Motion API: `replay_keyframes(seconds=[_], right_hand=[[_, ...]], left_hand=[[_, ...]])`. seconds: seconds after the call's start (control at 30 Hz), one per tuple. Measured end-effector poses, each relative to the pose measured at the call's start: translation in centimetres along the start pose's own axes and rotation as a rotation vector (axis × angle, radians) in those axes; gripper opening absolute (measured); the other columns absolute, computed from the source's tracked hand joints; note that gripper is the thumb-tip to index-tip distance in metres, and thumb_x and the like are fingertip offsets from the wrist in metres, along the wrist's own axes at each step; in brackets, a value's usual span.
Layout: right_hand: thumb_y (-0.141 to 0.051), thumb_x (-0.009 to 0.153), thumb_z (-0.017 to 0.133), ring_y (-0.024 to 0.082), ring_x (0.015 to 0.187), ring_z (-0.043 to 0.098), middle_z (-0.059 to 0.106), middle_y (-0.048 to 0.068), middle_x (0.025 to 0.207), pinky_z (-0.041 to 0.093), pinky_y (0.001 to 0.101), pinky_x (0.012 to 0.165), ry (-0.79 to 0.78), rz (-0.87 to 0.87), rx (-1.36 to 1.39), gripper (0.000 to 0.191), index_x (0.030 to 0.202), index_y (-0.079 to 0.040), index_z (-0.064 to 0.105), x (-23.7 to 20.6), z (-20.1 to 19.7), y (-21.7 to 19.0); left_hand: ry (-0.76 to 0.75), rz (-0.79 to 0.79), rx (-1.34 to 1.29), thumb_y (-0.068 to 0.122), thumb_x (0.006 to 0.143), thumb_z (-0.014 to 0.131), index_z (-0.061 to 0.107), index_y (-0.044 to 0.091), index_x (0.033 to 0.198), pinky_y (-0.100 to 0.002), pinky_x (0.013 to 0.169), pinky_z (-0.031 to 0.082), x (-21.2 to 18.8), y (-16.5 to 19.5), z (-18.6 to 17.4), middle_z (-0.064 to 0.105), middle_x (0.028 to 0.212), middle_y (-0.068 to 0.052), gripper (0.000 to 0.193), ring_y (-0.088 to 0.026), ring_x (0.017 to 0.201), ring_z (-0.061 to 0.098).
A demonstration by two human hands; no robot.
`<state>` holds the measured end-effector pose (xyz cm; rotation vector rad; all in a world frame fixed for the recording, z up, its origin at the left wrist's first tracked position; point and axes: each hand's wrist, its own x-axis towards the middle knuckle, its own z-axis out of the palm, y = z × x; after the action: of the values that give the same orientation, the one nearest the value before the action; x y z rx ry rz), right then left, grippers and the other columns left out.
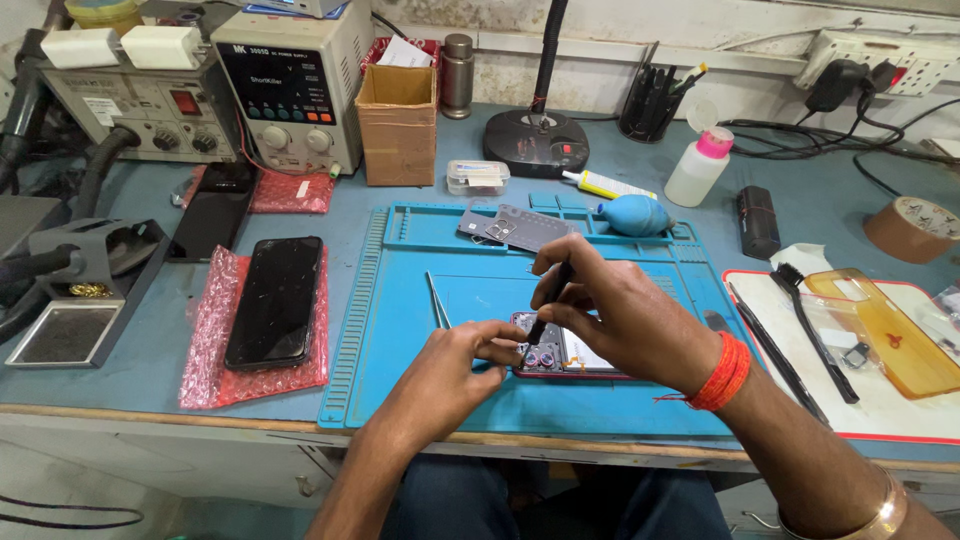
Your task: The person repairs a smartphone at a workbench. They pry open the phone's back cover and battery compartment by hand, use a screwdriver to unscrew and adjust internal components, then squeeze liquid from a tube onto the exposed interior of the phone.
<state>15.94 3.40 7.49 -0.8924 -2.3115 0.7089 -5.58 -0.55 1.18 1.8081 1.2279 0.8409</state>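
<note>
Now opened phone [570, 355] between hands: left hand [455, 370] pinches its edge, right hand [610, 310] grips screwdriver [550, 300].

Right hand [610, 310] holding screwdriver [548, 300], left hand [462, 362] steadying opened phone [570, 358] (blue mat [480, 270])

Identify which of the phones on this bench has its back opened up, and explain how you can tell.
The phone on the blue mat under both hands: its camera parts lie exposed. The black phone on pink bubble wrap lies closed and untouched.

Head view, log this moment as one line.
left hand: steadies phone | right hand: screwdriver tip on phone | base: mat
</note>
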Motion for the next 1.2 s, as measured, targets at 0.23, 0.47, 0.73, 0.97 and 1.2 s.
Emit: replay_keyframes(seconds=[0.23,0.47,0.73,0.97,1.2], right_hand=[[0.000,0.094,0.064,0.024,0.094,0.079,0.073,0.012,0.104,0.063,0.0352,0.075,-0.093,-0.142,0.022,0.031,0.120,-0.004,0.046,0.2,-0.2,-0.5],[-0.009,0.096,0.066,0.023,0.095,0.079,0.078,0.011,0.102,0.061,0.0354,0.080,-0.152,0.114,-0.115,0.033,0.122,-0.006,0.047,0.9,-0.2,-1.6],[-0.006,0.095,0.063,0.031,0.108,0.075,0.071,0.015,0.104,0.060,0.0378,0.075,-0.178,-0.204,0.216,0.021,0.112,-0.003,0.049,0.8,-0.2,-1.6],[-0.013,0.095,0.069,0.035,0.090,0.074,0.073,0.018,0.095,0.057,0.0421,0.071,0.020,-0.121,-0.148,0.025,0.106,-0.003,0.049,1.0,0.2,-1.5],[-0.019,0.091,0.074,0.039,0.081,0.072,0.073,0.018,0.083,0.054,0.0465,0.065,0.062,-0.011,-0.331,0.032,0.106,-0.004,0.049,1.2,0.4,-1.7]], left_hand=[[-0.004,0.001,-0.018,-0.001,0.079,0.062,0.067,0.005,0.125,-0.035,0.092,0.057,-0.1,0.2,-0.2,0.080,0.108,-0.013,0.046,-0.024,0.108,0.076],[0.041,0.076,0.014,0.005,0.080,0.066,0.068,0.006,0.121,-0.035,0.097,0.056,0.2,-0.7,-0.3,0.080,0.111,-0.012,0.041,-0.025,0.111,0.076],[0.055,0.143,0.284,0.023,0.076,0.079,0.060,0.010,0.132,-0.052,0.122,0.015,0.7,-2.8,0.4,0.061,0.142,-0.010,0.061,-0.027,0.138,0.048],[0.034,0.158,0.326,0.028,0.081,0.077,0.063,0.011,0.133,-0.052,0.124,0.013,1.1,-3.8,0.8,0.060,0.144,-0.009,0.057,-0.025,0.145,0.043],[0.021,0.106,0.343,0.028,0.079,0.077,0.066,0.012,0.130,-0.050,0.126,0.012,1.0,-3.6,0.9,0.061,0.143,-0.007,0.054,-0.024,0.145,0.043]])
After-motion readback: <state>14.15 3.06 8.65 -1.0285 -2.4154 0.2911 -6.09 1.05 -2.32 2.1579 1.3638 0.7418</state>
